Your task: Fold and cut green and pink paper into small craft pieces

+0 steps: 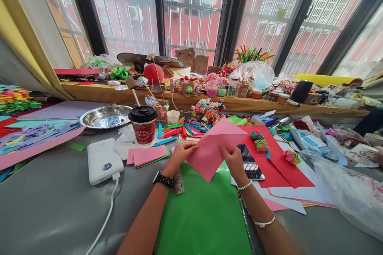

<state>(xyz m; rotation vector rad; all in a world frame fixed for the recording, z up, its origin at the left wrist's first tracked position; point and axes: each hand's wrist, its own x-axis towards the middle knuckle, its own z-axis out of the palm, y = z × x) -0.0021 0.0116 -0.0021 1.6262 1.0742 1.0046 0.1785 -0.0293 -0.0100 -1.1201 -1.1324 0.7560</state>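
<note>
A sheet of pink paper (211, 149) is held up at a tilt over a green mat (206, 215). My left hand (183, 154) pinches its left edge, and my right hand (233, 159) grips the lower right side; some fingers are hidden behind the sheet. Under my left wrist lies a narrow ruler-like strip (179, 181). Cut pink paper pieces (151, 154) rest on green ones to the left of my left hand. Beyond my right wrist, a dark phone (252, 165) lies partly on red paper (287, 167).
A lidded paper cup (143, 125) stands near a metal tray (104, 117). A white power bank (104, 161) trails a cable across the grey table. Colourful paper strips (185, 129) lie behind the pink sheet. Clear plastic bags (350, 183) crowd the right side. Crafts fill the windowsill (119, 95).
</note>
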